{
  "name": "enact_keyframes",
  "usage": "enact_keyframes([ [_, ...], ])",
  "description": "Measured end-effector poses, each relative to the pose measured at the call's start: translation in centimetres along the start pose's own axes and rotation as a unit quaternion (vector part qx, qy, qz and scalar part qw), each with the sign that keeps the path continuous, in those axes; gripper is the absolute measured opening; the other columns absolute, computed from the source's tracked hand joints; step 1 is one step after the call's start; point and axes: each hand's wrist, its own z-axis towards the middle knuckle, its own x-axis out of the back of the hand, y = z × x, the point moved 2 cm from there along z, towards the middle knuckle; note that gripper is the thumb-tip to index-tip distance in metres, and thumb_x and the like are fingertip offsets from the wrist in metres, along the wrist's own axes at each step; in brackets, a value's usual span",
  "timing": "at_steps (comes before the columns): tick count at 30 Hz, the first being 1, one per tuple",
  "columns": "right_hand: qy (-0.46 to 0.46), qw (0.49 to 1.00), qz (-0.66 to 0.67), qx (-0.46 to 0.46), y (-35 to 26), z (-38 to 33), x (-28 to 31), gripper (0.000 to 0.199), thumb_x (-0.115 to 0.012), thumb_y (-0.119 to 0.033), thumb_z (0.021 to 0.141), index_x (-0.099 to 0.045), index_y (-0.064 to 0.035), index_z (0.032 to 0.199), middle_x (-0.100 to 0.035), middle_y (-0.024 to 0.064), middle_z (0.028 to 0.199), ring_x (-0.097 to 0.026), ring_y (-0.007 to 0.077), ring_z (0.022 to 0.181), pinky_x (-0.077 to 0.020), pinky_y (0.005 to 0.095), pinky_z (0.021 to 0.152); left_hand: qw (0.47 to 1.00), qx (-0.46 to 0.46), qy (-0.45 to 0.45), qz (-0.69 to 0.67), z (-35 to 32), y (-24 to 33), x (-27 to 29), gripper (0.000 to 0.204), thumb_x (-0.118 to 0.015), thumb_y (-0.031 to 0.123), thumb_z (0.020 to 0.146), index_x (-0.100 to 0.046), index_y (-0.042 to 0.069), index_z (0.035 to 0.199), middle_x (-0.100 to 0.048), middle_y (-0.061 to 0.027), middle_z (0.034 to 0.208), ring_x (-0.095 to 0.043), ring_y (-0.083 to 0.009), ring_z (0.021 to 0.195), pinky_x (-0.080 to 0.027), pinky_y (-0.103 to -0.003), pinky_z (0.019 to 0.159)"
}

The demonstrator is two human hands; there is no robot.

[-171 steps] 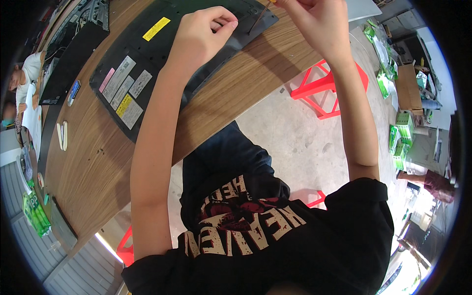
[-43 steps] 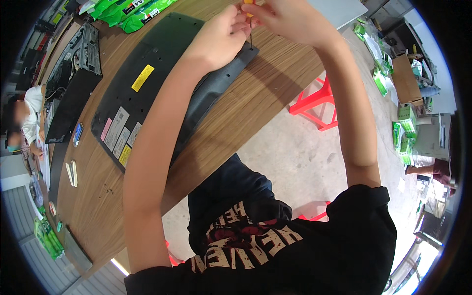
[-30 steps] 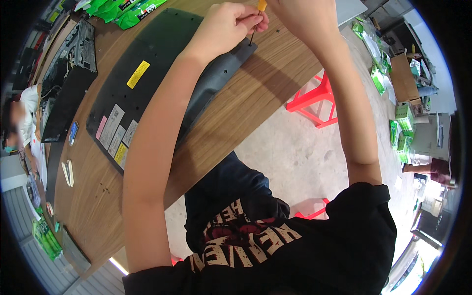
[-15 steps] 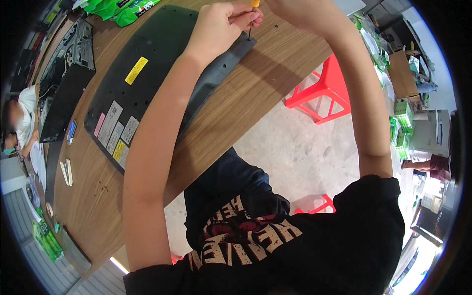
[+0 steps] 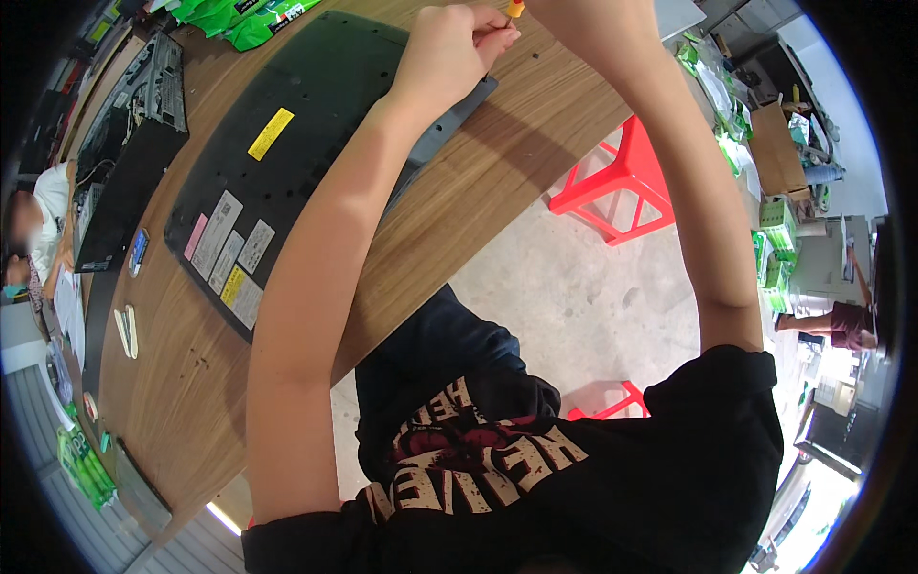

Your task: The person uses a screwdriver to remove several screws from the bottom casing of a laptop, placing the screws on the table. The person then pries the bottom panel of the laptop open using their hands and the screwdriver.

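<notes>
Wooden bench, curved by the lens, carrying a large black back panel with yellow and grey labels. Green packets at the far edge; further dark panels along the left. Bare concrete floor below, with a red plastic stool just beside the bench edge. Boxes and green packets on the right side of the room. Left hand closed, fingertips pinched together on the orange-handled tool at the panel's near corner. Tool cut off by the top edge; tip not visible. Right hand out of frame, only the forearm showing; grip cannot be told.
</notes>
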Motion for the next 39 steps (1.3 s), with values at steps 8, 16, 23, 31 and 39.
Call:
enact_keyframes([
  [8,0.052,0.969,0.123,0.21,0.5,-0.2,-0.2,0.013,-0.064,-0.007,0.078,-0.057,0.0008,0.086,-0.063,0.0206,0.083,-0.062,0.0413,0.083,-0.0485,0.0444,0.071,0.999,-0.013,-0.009,-0.049,-0.9,-0.3,0.5,0.014,-0.067,0.008,0.087,-0.068,-0.002,0.096,-0.066,-0.0215,0.073,-0.068,-0.0257,0.067,-0.051,-0.034,0.062],
  [16,0.052,0.952,0.176,0.247,1.3,-0.3,0.0,0.017,-0.063,-0.003,0.075,-0.059,-0.0013,0.092,-0.063,0.0195,0.084,-0.062,0.0405,0.082,-0.0479,0.0417,0.073,0.998,0.036,-0.049,-0.017,-0.3,-0.2,0.3,0.014,-0.067,0.009,0.087,-0.069,-0.003,0.093,-0.066,-0.0222,0.074,-0.068,-0.029,0.067,-0.052,-0.035,0.063],
  [23,-0.005,0.979,0.076,0.188,1.6,-0.1,-0.8,0.016,-0.064,-0.013,0.083,-0.063,0.0018,0.091,-0.066,0.0211,0.089,-0.063,0.0395,0.085,-0.0501,0.0426,0.073,0.999,0.0,-0.041,0.031,0.1,-0.1,0.4,0.016,-0.072,0.012,0.083,-0.068,-0.003,0.084,-0.065,-0.021,0.07,-0.067,-0.0334,0.064,-0.051,-0.037,0.06],
  [31,0.012,0.993,0.085,0.085,0.4,0.4,0.0,0.012,-0.063,-0.006,0.082,-0.064,0.0012,0.091,-0.066,0.0208,0.088,-0.063,0.0392,0.086,-0.0505,0.0415,0.076,0.999,0.0,-0.032,0.04,-0.1,-0.7,0.7,0.019,-0.074,0.014,0.081,-0.066,-0.003,0.079,-0.064,-0.0217,0.068,-0.065,-0.0339,0.061,-0.05,-0.038,0.059],
  [39,0.063,0.974,0.176,0.129,-1.0,-0.7,1.8,0.015,-0.065,-0.014,0.085,-0.066,0.0014,0.086,-0.066,0.0208,0.081,-0.064,0.0374,0.081,-0.0506,0.0412,0.073,0.999,-0.03,-0.014,0.032,-0.2,-0.8,1.1,0.018,-0.074,0.013,0.081,-0.066,-0.003,0.079,-0.064,-0.0213,0.068,-0.064,-0.0346,0.062,-0.05,-0.038,0.059],
])
